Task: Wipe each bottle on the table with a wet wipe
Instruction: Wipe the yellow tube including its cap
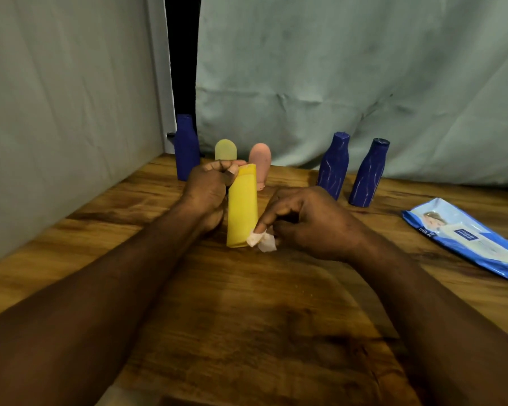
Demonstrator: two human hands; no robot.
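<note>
Left hand: grips yellow bottle at its top, fingertips partly hidden.
Right hand: pinches crumpled wet wipe against the bottle's base.
Wipes pack: cut off at right edge.

Wooden table, pale green cloth backdrop, dark gap, dim light.

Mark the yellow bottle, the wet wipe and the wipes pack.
yellow bottle [242, 206]: head view, middle of its front face.
wet wipe [266, 244]: head view, crumpled white bit at the bottle's base.
wipes pack [478, 244]: head view, pale flap at its centre.
</note>
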